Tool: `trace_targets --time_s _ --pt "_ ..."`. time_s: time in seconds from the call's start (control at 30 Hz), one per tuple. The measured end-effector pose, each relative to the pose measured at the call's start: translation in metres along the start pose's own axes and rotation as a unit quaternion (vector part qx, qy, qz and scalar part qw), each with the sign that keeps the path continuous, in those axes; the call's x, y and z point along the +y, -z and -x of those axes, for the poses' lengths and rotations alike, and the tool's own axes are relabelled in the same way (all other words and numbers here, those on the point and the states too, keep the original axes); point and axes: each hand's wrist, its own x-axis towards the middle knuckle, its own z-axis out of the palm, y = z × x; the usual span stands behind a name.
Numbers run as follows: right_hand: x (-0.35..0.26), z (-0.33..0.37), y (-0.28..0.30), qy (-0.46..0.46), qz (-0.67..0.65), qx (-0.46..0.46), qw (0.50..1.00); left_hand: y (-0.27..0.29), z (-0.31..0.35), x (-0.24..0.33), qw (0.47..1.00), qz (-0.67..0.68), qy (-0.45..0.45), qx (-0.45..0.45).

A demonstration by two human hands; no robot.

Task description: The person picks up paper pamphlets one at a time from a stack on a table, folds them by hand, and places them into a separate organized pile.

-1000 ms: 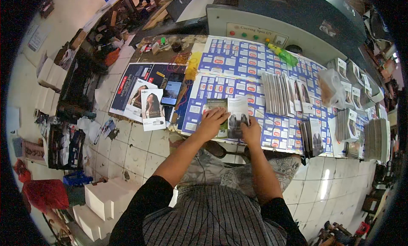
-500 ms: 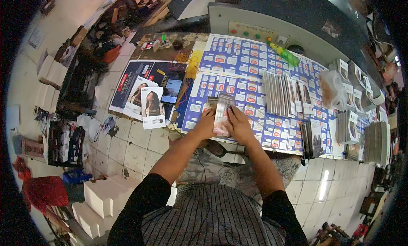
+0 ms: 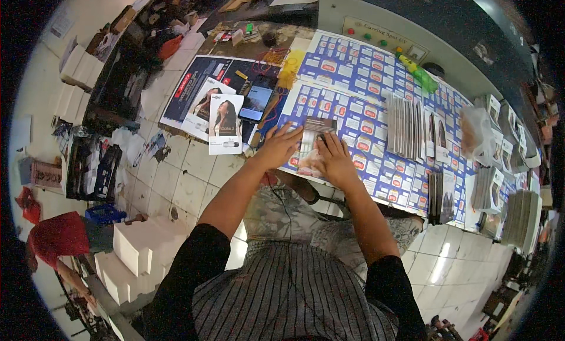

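Note:
A flat printed carton (image 3: pixel 321 125), dark at its far end and pale pinkish below, lies on the blue-and-white printed sheets (image 3: pixel 363 93) near the worktable's front edge. My right hand (image 3: pixel 336 159) rests on its right side, palm down with fingers stretched out. At the carton's left edge is my left hand (image 3: pixel 279 148), its fingers spread on the sheet with the tips close to the carton. Neither hand grips anything. To the left, a white carton (image 3: pixel 226 124) with a picture of a long-haired person lies beside a phone (image 3: pixel 255 103).
Rows of flat cartons (image 3: pixel 406 129) stand on edge to the right, with a smaller stack (image 3: pixel 441 197) nearer. Beyond them are a clear plastic bag (image 3: pixel 478 133) and more cartons. A yellow-green bottle (image 3: pixel 419 75) lies at the back. White boxes (image 3: pixel 136 247) stand lower left.
My left hand has let go of the carton's left side and spread its fingers on the sheet. The right hand stays on the carton. The whole view has turned slightly.

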Motion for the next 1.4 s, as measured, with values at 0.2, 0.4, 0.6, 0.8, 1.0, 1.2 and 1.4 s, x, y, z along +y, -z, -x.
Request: trace_targets --time_s 0.2,0.4,0.6,0.8,1.0,1.2,1.4 --pt "-0.002 0.001 0.000 0.002 0.019 0.000 1.000 0.010 0.000 0.001 0.996 0.091 -0.002 -0.016" --pt "-0.001 0.001 0.001 -0.006 0.006 -0.013 1.000 0.020 0.002 0.004 0.996 0.036 -0.018 -0.079" --pt "0.000 0.002 -0.006 -0.010 0.006 0.005 1.000 0.016 0.001 0.001 0.997 0.031 -0.023 -0.068" --pt "-0.003 0.000 -0.004 -0.020 0.010 -0.012 1.000 0.014 0.001 -0.002 0.997 0.018 -0.027 -0.076" --pt "0.003 0.003 -0.008 -0.024 0.012 -0.006 1.000 0.017 0.000 0.002 0.996 0.043 -0.026 -0.079" --pt "-0.003 -0.001 -0.004 -0.022 -0.002 -0.008 1.000 0.018 0.003 -0.001 0.997 0.020 -0.035 -0.067" --pt "0.036 0.026 -0.005 -0.092 -0.083 0.079 0.989 0.030 -0.012 0.010 0.990 -0.009 -0.053 -0.133"
